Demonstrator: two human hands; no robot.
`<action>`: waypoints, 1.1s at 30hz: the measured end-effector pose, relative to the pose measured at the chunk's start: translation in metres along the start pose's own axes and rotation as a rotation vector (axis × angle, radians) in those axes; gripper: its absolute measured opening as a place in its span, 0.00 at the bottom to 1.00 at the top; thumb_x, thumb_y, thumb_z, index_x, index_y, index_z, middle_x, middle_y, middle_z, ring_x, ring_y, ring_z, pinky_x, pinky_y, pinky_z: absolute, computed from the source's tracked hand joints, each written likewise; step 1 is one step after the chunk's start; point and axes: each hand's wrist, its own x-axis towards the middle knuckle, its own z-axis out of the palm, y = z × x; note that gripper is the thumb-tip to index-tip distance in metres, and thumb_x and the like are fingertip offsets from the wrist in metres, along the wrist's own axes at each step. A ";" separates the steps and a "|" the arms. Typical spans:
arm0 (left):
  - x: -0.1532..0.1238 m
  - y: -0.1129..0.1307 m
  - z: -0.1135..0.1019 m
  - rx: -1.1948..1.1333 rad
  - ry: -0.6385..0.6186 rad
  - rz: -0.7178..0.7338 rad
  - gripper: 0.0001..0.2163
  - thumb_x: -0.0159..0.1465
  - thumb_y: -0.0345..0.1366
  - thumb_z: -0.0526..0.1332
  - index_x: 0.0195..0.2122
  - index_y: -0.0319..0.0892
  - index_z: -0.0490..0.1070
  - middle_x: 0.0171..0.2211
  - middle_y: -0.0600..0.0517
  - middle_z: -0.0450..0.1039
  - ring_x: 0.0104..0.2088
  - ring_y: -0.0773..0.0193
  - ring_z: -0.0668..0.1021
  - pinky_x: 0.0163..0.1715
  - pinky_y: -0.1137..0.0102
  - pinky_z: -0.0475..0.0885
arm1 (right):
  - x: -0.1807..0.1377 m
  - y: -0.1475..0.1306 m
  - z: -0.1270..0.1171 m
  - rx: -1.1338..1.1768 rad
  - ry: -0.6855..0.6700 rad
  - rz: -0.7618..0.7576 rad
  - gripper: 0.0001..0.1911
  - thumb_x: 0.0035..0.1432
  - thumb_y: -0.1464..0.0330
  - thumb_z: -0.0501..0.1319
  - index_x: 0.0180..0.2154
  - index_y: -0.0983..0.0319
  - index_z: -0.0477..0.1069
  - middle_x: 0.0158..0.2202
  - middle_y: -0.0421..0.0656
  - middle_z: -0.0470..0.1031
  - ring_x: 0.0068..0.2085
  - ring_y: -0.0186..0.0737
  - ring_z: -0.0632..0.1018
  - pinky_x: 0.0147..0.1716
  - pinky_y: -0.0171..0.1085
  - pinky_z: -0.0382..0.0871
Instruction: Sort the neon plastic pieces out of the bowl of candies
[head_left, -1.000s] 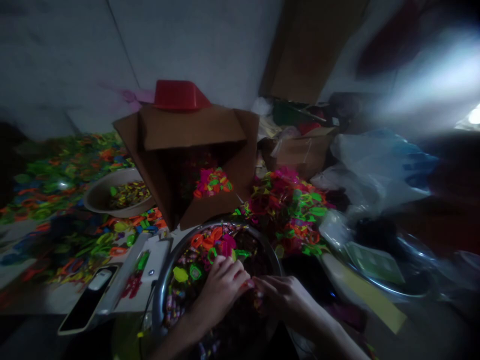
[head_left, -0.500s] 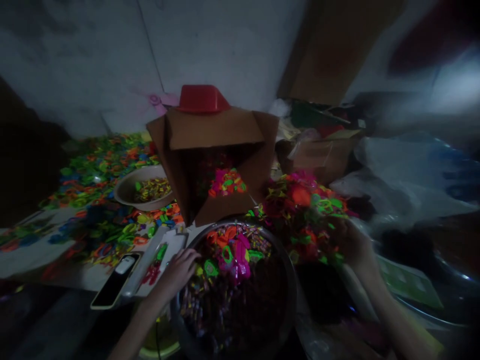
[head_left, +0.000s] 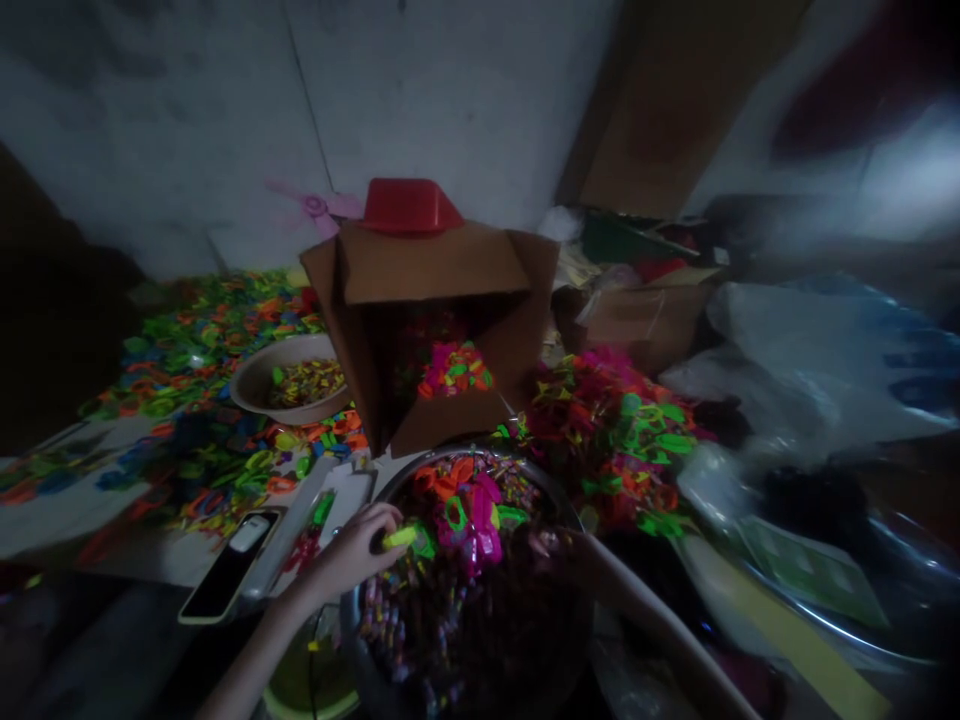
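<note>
A large metal basin [head_left: 349, 630] holds many small wrapped pieces that look like candies [head_left: 390, 620]. Orange, green and magenta plastic toy pieces [head_left: 480, 520] lie heaped on top at its far side. At the basin's left rim, my left hand [head_left: 360, 545] has thumb and fingers closed on a yellow-green plastic piece [head_left: 401, 537]. My right hand [head_left: 551, 545] reaches into the basin's right side, dim and blurred; its fingers and anything in them cannot be made out.
Behind the basin, a cardboard box [head_left: 435, 270] lies open towards me, a red tub [head_left: 411, 205] on top. Coloured plastic pieces pile up left and right [head_left: 652, 430]. A pale bowl [head_left: 289, 410], a phone [head_left: 225, 575] and a white tray [head_left: 289, 530] are at left.
My right hand has moved left from the right-hand pile into the basin. My left hand now has a yellow-green piece between its fingers.
</note>
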 end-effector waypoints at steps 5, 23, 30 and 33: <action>-0.004 0.053 -0.001 -0.280 0.033 -0.034 0.08 0.63 0.41 0.57 0.32 0.44 0.62 0.38 0.54 0.72 0.41 0.64 0.75 0.44 0.71 0.68 | -0.003 -0.051 0.015 -0.152 -0.119 -0.036 0.16 0.55 0.60 0.60 0.42 0.63 0.74 0.33 0.47 0.79 0.37 0.44 0.80 0.38 0.38 0.72; -0.007 0.100 0.018 -0.264 0.206 0.224 0.15 0.59 0.50 0.61 0.41 0.47 0.66 0.37 0.55 0.75 0.39 0.64 0.78 0.41 0.72 0.72 | -0.026 -0.103 0.004 -0.363 -0.054 -0.461 0.19 0.58 0.76 0.57 0.50 0.57 0.69 0.37 0.43 0.74 0.37 0.39 0.76 0.33 0.35 0.72; -0.010 0.106 0.014 -0.306 0.224 0.265 0.11 0.62 0.45 0.60 0.41 0.46 0.66 0.35 0.54 0.73 0.38 0.65 0.77 0.39 0.73 0.72 | -0.029 -0.098 0.007 -0.411 0.015 -0.565 0.20 0.61 0.74 0.55 0.55 0.57 0.64 0.41 0.46 0.73 0.40 0.40 0.76 0.34 0.36 0.73; -0.011 0.110 0.012 -0.285 0.241 0.317 0.07 0.64 0.38 0.59 0.42 0.44 0.65 0.35 0.52 0.72 0.38 0.65 0.77 0.38 0.72 0.72 | -0.029 -0.097 0.010 -0.372 0.057 -0.573 0.22 0.60 0.77 0.54 0.55 0.57 0.63 0.40 0.45 0.74 0.39 0.39 0.76 0.35 0.36 0.74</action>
